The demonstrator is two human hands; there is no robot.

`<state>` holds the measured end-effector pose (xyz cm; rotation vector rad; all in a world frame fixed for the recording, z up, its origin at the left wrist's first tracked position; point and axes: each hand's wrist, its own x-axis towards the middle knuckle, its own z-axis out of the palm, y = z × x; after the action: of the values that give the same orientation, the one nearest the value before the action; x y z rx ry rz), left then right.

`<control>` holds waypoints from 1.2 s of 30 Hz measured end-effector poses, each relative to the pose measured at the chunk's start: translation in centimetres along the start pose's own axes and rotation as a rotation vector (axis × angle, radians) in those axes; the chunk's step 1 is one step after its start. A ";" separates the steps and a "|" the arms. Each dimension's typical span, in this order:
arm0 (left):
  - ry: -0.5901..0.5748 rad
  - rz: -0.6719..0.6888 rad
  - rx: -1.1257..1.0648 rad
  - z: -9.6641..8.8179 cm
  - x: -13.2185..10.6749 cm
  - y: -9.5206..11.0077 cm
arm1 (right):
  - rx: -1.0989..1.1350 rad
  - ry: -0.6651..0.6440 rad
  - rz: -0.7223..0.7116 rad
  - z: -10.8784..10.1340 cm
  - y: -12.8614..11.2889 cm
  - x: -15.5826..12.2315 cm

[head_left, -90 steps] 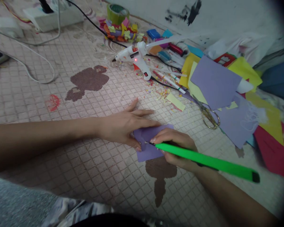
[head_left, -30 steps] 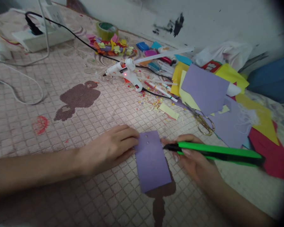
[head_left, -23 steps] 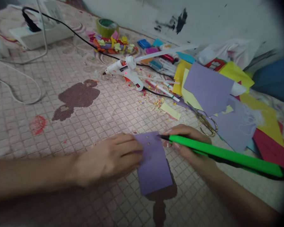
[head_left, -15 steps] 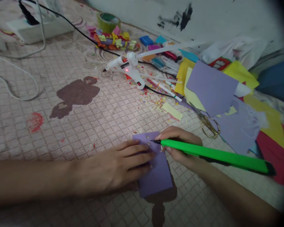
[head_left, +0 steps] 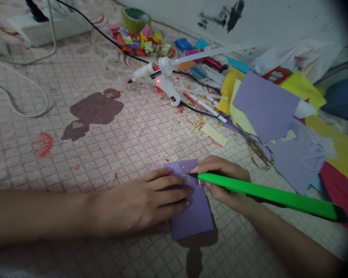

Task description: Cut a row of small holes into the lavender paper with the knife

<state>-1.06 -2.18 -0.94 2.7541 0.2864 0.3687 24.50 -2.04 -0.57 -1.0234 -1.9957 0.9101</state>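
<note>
A purple rectangle of paper or card (head_left: 193,216) lies on the quilted cloth in front of me, with small pale spots near its top end. Flat across its left side rests my left hand (head_left: 150,197), fingers stretched out and pressing on it. My right hand (head_left: 223,177) is closed around a green pen (head_left: 266,195) near its black tip. That tip meets the purple piece at the lower pale spot, just beyond my left fingertips. Part of the purple piece is hidden under my left fingers.
A white glue gun (head_left: 159,77) with a lit red light stands beyond my hands, its black cord trailing. Scissors (head_left: 258,150), purple sheets (head_left: 266,106) and coloured scraps lie right. Green tape (head_left: 136,21) and a power strip (head_left: 49,29) sit further back.
The pen tip has shifted slightly, from between the pale spots onto the lower one. My left hand stays on the purple piece. The whole view has moved a little.
</note>
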 end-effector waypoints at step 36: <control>0.015 0.007 0.014 0.2 -0.2 0.0 | 0.093 -0.064 0.009 -0.6 0.7 0.5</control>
<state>-1.14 -2.28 -1.18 2.7678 0.2839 0.3903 25.05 -1.17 -0.72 -0.9633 -1.9827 1.0432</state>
